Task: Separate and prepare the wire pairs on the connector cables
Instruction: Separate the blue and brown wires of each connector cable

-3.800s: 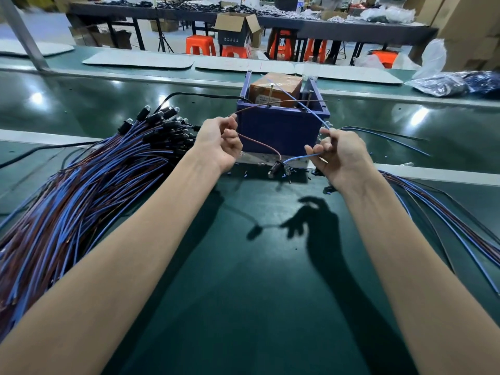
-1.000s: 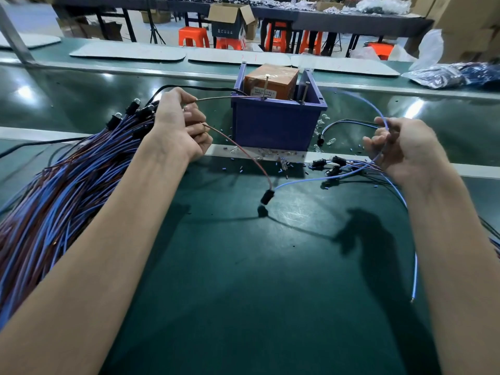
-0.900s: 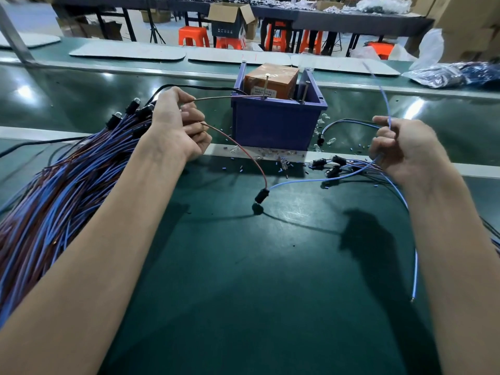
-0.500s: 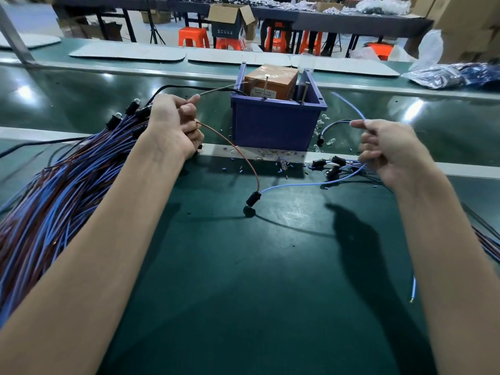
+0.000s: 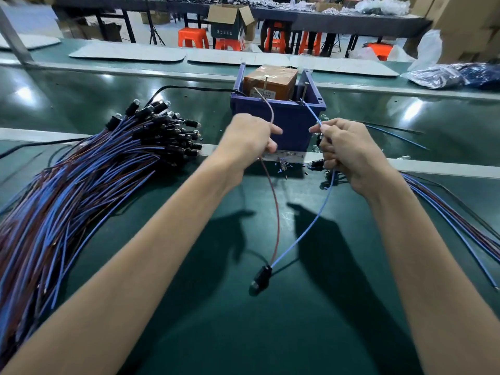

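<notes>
A thin cable's small black cylindrical connector (image 5: 262, 277) hangs lowest, close over the green table (image 5: 243, 334). Its two wires spread in a V. The brown-red wire (image 5: 276, 212) rises into the left hand (image 5: 249, 142) and the light blue wire (image 5: 316, 212) into the right hand (image 5: 349, 152), each free end poking up past the fingers. A thick bundle of blue and brown cables (image 5: 81, 185) lies on the left, and a thinner spread of cables (image 5: 446, 209) on the right.

Bright light from above makes white glare spots on the far green belt (image 5: 81, 104). It also throws dark shadows of the left hand (image 5: 249, 139) and the right hand (image 5: 349, 150) on the near mat (image 5: 243, 334). The wide lens bends lines near the edges, and both hands look slightly blurred.
</notes>
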